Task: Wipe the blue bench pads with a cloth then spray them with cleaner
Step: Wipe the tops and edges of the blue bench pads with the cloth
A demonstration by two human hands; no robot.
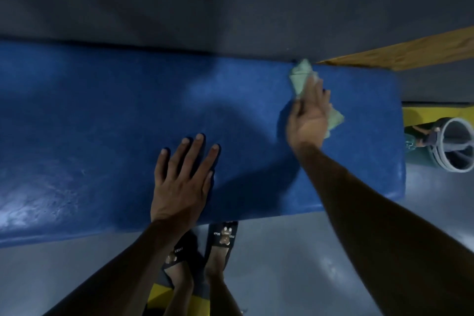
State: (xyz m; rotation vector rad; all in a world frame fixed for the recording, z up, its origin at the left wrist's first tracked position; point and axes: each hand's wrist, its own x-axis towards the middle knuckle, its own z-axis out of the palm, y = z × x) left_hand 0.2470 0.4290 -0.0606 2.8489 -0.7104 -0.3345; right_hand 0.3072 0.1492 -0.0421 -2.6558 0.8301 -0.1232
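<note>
A long blue bench pad (pixel 102 115) runs across the view from the left edge to the right. My right hand (pixel 309 115) presses a pale green cloth (pixel 301 74) flat against the pad near its far right corner, fingers straight over the cloth. My left hand (pixel 183 179) rests palm down on the pad near its front edge, fingers spread and holding nothing. No spray bottle is in view.
A grey wall or padded panel (pixel 230 2) stands behind the pad. A wooden board (pixel 400 54) angles in at the upper right. A grey cylindrical frame part (pixel 456 146) sits beyond the pad's right end. My sandalled feet (pixel 202 251) stand on the grey floor below.
</note>
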